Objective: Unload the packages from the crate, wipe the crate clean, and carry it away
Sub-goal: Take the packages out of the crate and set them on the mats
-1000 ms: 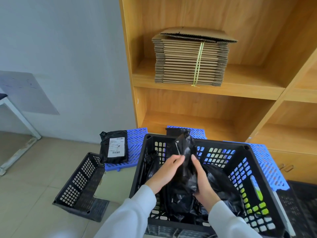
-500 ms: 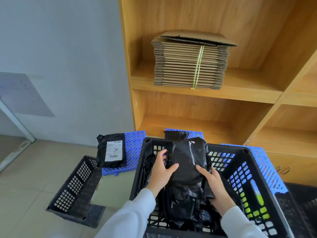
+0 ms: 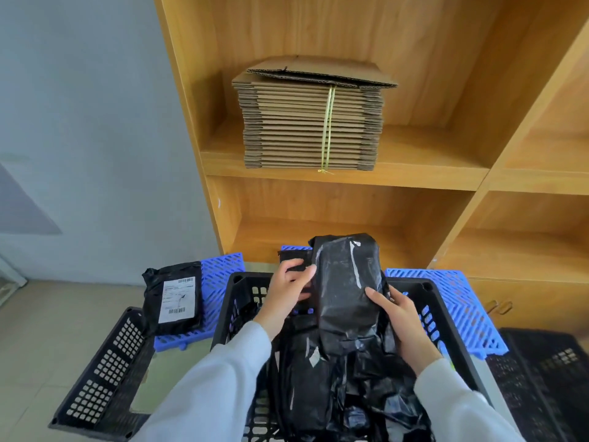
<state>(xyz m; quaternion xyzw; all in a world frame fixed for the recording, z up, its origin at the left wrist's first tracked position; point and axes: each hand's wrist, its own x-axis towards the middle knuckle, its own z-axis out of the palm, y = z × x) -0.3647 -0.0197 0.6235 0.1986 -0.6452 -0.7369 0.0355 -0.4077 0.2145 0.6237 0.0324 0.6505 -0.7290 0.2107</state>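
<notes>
We stand before a wooden shelf unit; a tied stack of flattened cardboard sits on its upper shelf. On the floor below it lie blue slatted panels. On the leftmost panel rests a black package with a white label, lying flat, label up. In front of us is the black crate, its far rim touching the blue panels; more black packages are heaped loose inside it. To our left, a second black crate lies tipped on the floor, just beside the first.

Above the heap we hold one black package roughly upright, its top above the far rim. Our left hand grasps its upper left edge, thumb against the wrap. Our right hand grips its right side, fingers curled round behind, thumb laid across the front. White sleeves cover both forearms.
</notes>
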